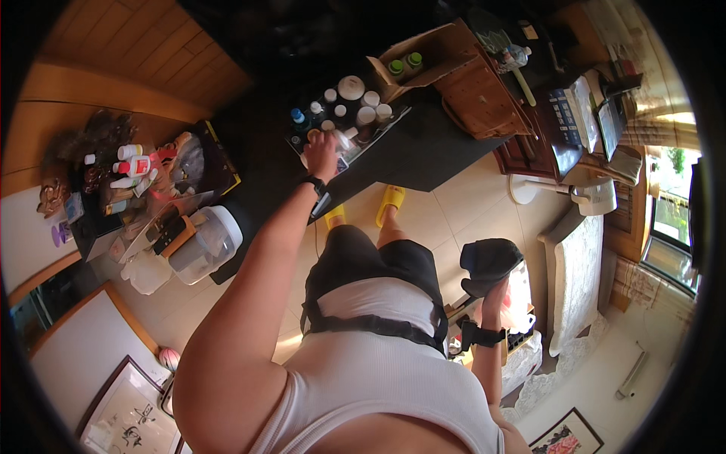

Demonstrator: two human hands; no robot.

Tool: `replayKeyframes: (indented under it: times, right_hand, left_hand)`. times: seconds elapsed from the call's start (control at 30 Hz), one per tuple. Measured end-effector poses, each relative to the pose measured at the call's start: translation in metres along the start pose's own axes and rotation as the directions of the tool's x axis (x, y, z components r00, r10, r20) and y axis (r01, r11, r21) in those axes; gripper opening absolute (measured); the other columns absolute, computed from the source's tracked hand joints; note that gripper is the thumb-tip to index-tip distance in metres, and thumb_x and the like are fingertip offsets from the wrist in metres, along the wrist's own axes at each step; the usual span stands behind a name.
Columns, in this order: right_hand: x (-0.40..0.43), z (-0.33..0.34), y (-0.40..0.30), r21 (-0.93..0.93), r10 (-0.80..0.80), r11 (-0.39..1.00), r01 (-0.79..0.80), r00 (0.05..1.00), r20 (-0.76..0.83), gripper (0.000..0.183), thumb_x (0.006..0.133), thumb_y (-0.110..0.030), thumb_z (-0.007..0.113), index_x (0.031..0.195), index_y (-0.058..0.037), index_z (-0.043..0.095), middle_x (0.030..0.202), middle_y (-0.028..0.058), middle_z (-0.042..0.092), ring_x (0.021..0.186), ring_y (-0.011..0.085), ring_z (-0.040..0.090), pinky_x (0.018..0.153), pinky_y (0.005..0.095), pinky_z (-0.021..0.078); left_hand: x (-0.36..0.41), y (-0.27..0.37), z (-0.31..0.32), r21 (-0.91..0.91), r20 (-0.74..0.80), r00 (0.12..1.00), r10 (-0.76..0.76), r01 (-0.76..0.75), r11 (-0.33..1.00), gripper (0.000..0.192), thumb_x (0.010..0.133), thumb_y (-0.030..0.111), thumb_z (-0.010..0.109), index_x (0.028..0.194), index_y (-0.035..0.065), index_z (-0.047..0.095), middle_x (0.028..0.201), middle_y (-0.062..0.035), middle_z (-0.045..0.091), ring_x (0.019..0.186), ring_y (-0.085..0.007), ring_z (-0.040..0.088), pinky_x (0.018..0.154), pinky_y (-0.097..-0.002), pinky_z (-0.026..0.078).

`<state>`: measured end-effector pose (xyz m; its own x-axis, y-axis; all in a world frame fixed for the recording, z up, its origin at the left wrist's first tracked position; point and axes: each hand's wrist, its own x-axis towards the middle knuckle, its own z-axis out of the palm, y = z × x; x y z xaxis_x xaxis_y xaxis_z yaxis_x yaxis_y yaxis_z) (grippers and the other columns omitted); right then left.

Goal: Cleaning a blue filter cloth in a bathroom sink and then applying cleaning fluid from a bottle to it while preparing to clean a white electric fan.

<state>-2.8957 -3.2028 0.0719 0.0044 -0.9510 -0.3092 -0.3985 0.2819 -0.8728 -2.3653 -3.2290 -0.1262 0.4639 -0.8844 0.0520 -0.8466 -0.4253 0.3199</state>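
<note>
My left hand [322, 154], a dark watch on its wrist, reaches into a clear-sided tray [390, 126] of bottles and jars on the black counter. Its fingers are around a tilted, white-capped bottle [345, 138]. Close by stand several white-lidded containers [366, 116] and a blue-capped bottle [298, 116]. Off to the right side of my body, my right hand [496, 290] grips a bunched black cloth item [489, 262]; its fingers are partly hidden by it. A black band is around that wrist.
Behind the tray, an open cardboard box [434, 57] holds green-capped bottles. A brown bag [482, 102] lies beside it. At left are a clear plastic container [207, 247] and a cluster of bottles [134, 165]. A white fan [592, 196] and a padded bench [573, 278] stand at right.
</note>
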Motion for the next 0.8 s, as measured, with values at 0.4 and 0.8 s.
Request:
replayKeyframes:
  times: [0.4,0.8]
  right_hand:
    - [0.032,0.02,-0.034,0.029,-0.113,0.993,0.111,0.989,0.099,0.051,0.1,-0.045,0.03,0.115,0.0006,0.049,0.107,0.0072,0.055,0.098,0.0156,0.051,0.086,0.0316,0.0421]
    - [0.066,0.191,-0.24,0.282,-0.571,0.811,0.512,0.59,0.57,0.026,0.083,-0.008,0.051,0.106,0.0018,0.056,0.098,0.0123,0.062,0.09,0.0239,0.057,0.082,0.0328,0.0452]
  left_hand:
    - [-0.063,-0.004,-0.146,-0.732,-0.17,0.975,-0.146,-0.026,0.681,0.06,0.077,0.012,0.071,0.126,-0.0001,0.037,0.117,-0.0152,0.044,0.107,-0.0291,0.049,0.093,-0.0381,0.04]
    - [-0.083,0.081,-0.308,-0.984,0.174,0.978,-0.118,0.169,-0.058,0.054,0.094,0.04,0.046,0.131,0.0024,0.034,0.119,-0.0161,0.055,0.097,-0.0289,0.062,0.08,-0.0397,0.055]
